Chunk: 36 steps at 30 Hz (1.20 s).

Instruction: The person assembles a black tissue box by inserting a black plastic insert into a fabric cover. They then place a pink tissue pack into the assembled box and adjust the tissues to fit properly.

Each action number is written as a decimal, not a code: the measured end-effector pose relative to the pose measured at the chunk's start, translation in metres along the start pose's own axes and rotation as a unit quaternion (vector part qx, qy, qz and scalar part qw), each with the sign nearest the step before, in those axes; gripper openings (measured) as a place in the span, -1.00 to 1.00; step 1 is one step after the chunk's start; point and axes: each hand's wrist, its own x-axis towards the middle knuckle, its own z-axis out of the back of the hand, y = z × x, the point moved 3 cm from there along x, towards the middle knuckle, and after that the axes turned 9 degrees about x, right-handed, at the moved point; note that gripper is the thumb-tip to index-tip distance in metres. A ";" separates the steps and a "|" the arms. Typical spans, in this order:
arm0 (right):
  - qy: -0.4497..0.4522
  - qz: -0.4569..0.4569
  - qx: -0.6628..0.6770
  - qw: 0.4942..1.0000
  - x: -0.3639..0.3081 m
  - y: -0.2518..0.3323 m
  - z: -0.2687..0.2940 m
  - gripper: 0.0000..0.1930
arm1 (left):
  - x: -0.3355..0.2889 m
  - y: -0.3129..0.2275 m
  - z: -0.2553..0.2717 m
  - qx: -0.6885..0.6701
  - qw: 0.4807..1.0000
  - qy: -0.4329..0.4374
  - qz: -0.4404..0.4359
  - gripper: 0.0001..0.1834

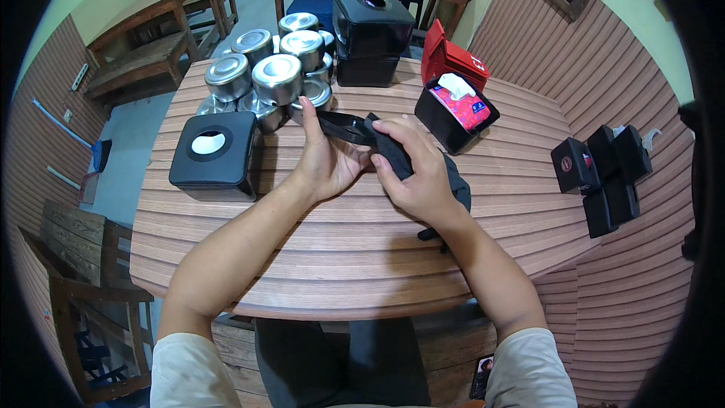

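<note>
Striped wooden table (325, 257) seen beneath both hands. Black lid-like piece (343, 128) held above the table's middle, gripped by the left hand's (332, 166) fingers; dark cloth (458, 185) clasped in the right hand's (415, 181) fingers at the piece's right end. Steel containers (277, 79) stacked behind; black tissue box (215, 171) placed left, open black box (444, 126) right.

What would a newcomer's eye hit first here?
Probably the shiny stacked metal tins at the table's far side, left of centre. Next, the bright red piece just behind the open black tissue box, further right. Then mid-table: the left hand holding a black piece, the right hand gripping dark cloth.
</note>
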 end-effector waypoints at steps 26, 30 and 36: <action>-0.213 -0.029 -0.079 0.973 0.004 -0.030 0.041 -0.78 | -0.016 0.010 -0.014 0.468 0.868 0.004 -0.164 -0.73; -0.249 -0.069 -0.054 0.965 0.004 -0.039 0.050 -0.78 | -0.010 0.003 -0.008 0.452 0.885 0.006 -0.117 -0.66; -0.185 -0.147 0.003 0.972 -0.001 -0.042 0.024 -0.69 | -0.010 0.004 -0.011 0.414 0.901 0.077 -0.106 -0.49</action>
